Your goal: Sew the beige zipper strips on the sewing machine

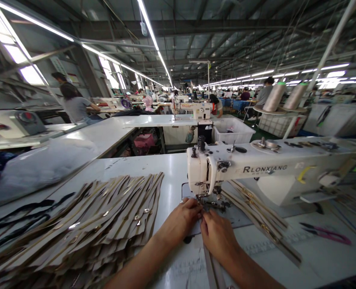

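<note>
Both my hands meet at the needle of a white sewing machine (200, 172). My left hand (182, 218) has its fingers bent and pressed together just in front of the presser foot. Close against it, my right hand (218, 230) pinches the upper end of a grey zipper strip (211, 265), which runs down toward me under the right wrist. The left fingertips hide what they press on. A large pile of grey zipper strips (114, 216) with gold teeth and metal pulls spreads to the left. More zipper strips (260, 220) lie under the machine arm on the right.
Pink-handled scissors (328, 234) lie at the right. Black straps (30, 210) and a white plastic bag (48, 164) are at the left. Behind stand a white bin (234, 130), another sewing machine (197, 109) and thread cones (275, 96). A person (75, 98) sits at far left.
</note>
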`<state>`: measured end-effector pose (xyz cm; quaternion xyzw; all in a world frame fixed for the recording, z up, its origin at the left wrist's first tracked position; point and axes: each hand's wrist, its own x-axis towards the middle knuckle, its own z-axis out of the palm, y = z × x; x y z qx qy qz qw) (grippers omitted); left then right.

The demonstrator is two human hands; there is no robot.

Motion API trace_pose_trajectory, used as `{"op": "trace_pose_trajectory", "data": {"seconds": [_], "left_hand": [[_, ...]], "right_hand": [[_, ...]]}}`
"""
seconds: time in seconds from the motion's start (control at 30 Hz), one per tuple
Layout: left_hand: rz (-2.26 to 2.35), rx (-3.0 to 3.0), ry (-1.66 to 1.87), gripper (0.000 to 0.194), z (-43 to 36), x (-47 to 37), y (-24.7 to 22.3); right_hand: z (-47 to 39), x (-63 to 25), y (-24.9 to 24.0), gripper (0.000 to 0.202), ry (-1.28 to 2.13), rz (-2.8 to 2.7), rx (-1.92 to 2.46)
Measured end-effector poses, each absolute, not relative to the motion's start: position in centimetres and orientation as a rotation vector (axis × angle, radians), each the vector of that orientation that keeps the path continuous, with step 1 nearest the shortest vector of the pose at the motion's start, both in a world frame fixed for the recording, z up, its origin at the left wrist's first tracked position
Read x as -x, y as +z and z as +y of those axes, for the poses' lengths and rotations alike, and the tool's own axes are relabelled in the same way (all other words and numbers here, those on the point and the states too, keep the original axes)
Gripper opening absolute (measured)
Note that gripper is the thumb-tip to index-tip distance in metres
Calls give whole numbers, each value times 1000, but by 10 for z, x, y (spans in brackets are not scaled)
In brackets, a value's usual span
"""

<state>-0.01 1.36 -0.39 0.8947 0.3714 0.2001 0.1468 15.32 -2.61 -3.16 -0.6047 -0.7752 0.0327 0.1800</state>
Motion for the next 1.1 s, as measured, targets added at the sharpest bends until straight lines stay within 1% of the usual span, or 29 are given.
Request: {"op": "trace_pose_trajectory", "data": {"seconds": [0.27,0.57,0.7,0.8,0.93,1.1], "left_hand": [[1099,-2576,585,21,13,-2,-7],[1130,-2560,613,21,10,-1,-6],[1145,-2538,641,21,11,1,-9],[1108,-2547,652,24,11,2,-10],[987,-2565,662,27,12,4,-10],[993,-2576,624,25,12,4,-8]], "right_hand": [[-27,-153,-25,26,57,-2207,1763],[-26,-153,-29,26,68,-2193,1737],[-26,-153,-28,28,68,-2211,1728],[-27,-155,-26,31,77,-2230,1696],[-38,-165,-25,31,217,-2208,1629],[-63,-176,-36,36,404,-2051,1551]]}}
